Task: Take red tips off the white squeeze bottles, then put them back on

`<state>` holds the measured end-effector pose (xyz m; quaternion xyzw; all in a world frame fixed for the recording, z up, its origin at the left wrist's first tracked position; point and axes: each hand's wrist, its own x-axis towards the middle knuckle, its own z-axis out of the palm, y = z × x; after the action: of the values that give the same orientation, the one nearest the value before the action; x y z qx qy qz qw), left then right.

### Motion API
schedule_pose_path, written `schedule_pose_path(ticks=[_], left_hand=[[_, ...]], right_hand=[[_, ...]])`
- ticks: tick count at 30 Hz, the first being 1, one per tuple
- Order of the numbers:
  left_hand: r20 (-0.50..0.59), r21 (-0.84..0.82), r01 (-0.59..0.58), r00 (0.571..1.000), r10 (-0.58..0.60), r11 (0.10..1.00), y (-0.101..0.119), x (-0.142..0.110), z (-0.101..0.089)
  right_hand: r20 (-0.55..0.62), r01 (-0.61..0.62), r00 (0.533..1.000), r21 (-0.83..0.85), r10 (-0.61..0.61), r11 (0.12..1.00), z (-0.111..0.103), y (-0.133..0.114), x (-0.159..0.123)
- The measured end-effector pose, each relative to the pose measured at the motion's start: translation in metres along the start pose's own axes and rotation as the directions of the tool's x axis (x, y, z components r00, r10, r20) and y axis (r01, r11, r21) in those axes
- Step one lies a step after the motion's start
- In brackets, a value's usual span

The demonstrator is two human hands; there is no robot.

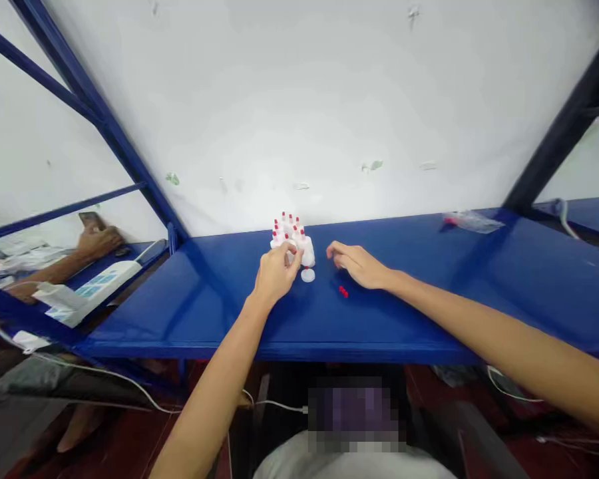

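Several small white bottles (pixel 307 251) with red tips stand close together on the blue table, near the wall. My left hand (pixel 275 271) is at the front of this group, its thumb and fingers curled around what looks like one of the white bottles, partly hidden by the hand. Just right of those fingers is a round white piece (pixel 308 275) with a bit of red at its upper edge. My right hand (pixel 360 265) hovers low over the table to the right, fingers loosely bent and apart, nothing visible in them. Small red caps (pixel 343 291) lie together below it.
A clear plastic bag (pixel 474 221) with something red rests at the table's right rear. Blue frame posts (pixel 152 193) rise at the left. Beyond them are a white power strip (pixel 92 293) and another person's hand (pixel 100 241) with a phone.
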<state>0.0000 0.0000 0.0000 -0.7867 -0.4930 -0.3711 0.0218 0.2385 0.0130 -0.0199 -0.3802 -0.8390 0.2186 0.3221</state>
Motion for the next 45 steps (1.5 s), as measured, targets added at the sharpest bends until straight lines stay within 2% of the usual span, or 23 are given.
schedule_pose_path(ticks=[5,8,11,13,15,17,19,21,23,27,29,32,35,37,39,41,43,45], left_hand=[[0.130,0.134,-0.046,0.991,0.029,0.990,0.001,0.000,0.007],[0.156,0.148,-0.082,0.986,0.058,0.986,0.001,0.000,0.008],[0.079,0.060,-0.122,0.990,0.117,0.991,0.002,-0.002,0.006],[-0.011,0.004,-0.209,0.978,0.209,0.978,0.005,-0.003,0.004],[-0.018,-0.004,-0.362,0.932,0.362,0.932,0.012,-0.006,0.003],[0.083,0.008,-0.511,0.857,0.509,0.860,0.022,-0.009,0.005],[0.214,0.012,-0.593,0.788,0.577,0.805,0.031,-0.011,0.009],[0.312,0.014,-0.625,0.744,0.591,0.780,0.037,-0.013,0.014],[0.364,0.009,-0.618,0.734,0.573,0.786,0.039,-0.015,0.018],[0.366,-0.080,-0.530,0.772,0.520,0.844,0.038,-0.017,0.020],[0.352,-0.158,-0.535,0.755,0.553,0.830,0.037,-0.017,0.020],[0.347,-0.249,-0.565,0.706,0.617,0.787,0.037,-0.016,0.021],[0.383,-0.310,-0.537,0.685,0.620,0.785,0.037,-0.014,0.023],[0.419,-0.335,-0.503,0.678,0.604,0.797,0.038,-0.012,0.023],[0.441,-0.355,-0.474,0.676,0.591,0.806,0.038,-0.011,0.024],[0.442,-0.381,-0.448,0.680,0.584,0.809,0.038,-0.010,0.024],[0.435,-0.404,-0.423,0.691,0.577,0.811,0.037,-0.009,0.025],[0.423,-0.415,-0.409,0.704,0.570,0.813,0.036,-0.010,0.027]], right_hand=[[-0.095,-0.057,0.994,-0.092,0.048,0.994,0.000,0.000,0.005],[-0.073,-0.114,0.992,-0.167,0.103,0.979,0.001,0.001,0.006],[-0.068,-0.130,0.990,-0.163,0.121,0.978,0.002,0.002,0.006],[-0.099,-0.115,0.990,-0.136,0.102,0.984,0.001,0.002,0.006],[-0.124,-0.091,0.989,-0.120,0.077,0.989,0.001,0.002,0.006],[-0.149,-0.071,0.987,-0.112,0.054,0.991,0.001,0.003,0.006],[-0.170,-0.068,0.984,-0.102,0.050,0.992,0.001,0.002,0.007],[-0.174,-0.065,0.983,-0.092,0.048,0.994,0.001,0.001,0.007],[-0.161,-0.054,0.986,-0.089,0.039,0.995,0.001,0.001,0.007],[-0.144,-0.035,0.989,-0.088,0.022,0.996,0.002,-0.001,0.006],[-0.151,-0.039,0.988,-0.079,0.027,0.996,0.001,-0.002,0.006],[-0.181,-0.059,0.982,-0.025,0.053,0.998,0.000,-0.002,0.006],[-0.171,-0.094,0.977,0.195,0.128,0.976,0.000,-0.001,0.008],[-0.120,-0.124,0.972,0.464,0.201,0.877,0.001,-0.001,0.010],[-0.046,-0.146,0.968,0.694,0.246,0.705,0.002,-0.003,0.011],[0.014,-0.162,0.968,0.798,0.250,0.581,0.004,-0.005,0.012],[0.034,-0.167,0.970,0.809,0.239,0.563,0.005,-0.006,0.011],[0.021,-0.163,0.972,0.781,0.235,0.603,0.005,-0.006,0.011]])
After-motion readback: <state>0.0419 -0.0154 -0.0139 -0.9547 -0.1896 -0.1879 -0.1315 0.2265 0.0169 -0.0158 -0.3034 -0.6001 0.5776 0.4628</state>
